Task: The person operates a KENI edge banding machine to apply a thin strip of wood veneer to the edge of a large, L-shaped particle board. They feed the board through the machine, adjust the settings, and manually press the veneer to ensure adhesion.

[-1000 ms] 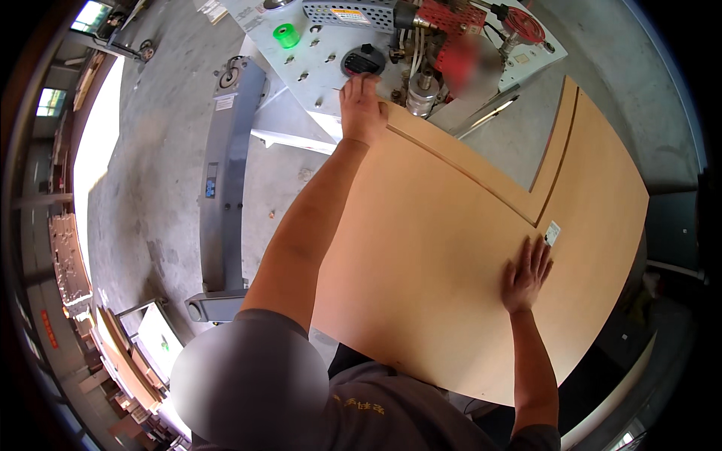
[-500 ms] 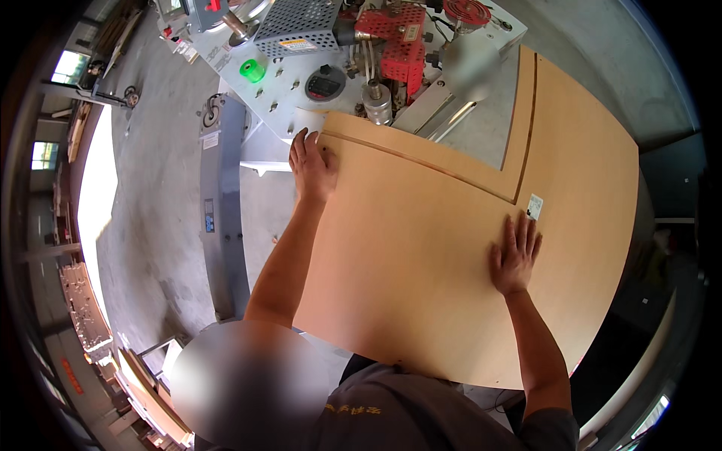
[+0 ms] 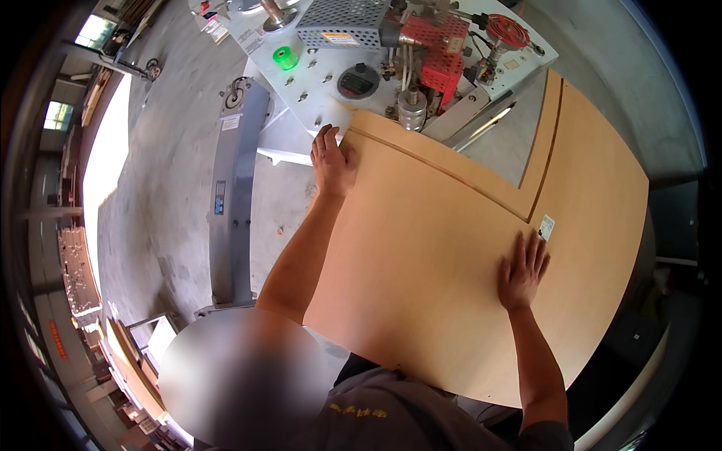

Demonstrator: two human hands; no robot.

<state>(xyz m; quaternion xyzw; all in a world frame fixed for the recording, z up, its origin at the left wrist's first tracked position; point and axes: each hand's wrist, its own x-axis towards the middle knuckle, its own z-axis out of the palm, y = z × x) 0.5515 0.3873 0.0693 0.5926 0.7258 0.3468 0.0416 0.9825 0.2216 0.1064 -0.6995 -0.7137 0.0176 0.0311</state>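
A large light-brown wooden panel lies flat in front of me, with a cutout at its far side and a dark groove running along that cutout. My left hand grips the panel's left edge near the far corner, its thumb on top; its fingertips at the edge are partly hidden. My right hand rests flat on the panel with fingers stretched out, just below a small white label. The far edge of the panel meets a metal machine table, beside a silver cylinder.
On the machine table sit a green spool, a round black dial, a grey perforated guard, a red perforated guard and a red coil. A long grey beam stands to the left. Stacked boards are at far left.
My view has turned, so the scene sits differently in the picture. The panel appears slightly further left against the machine. Both hands keep about the same places on it.
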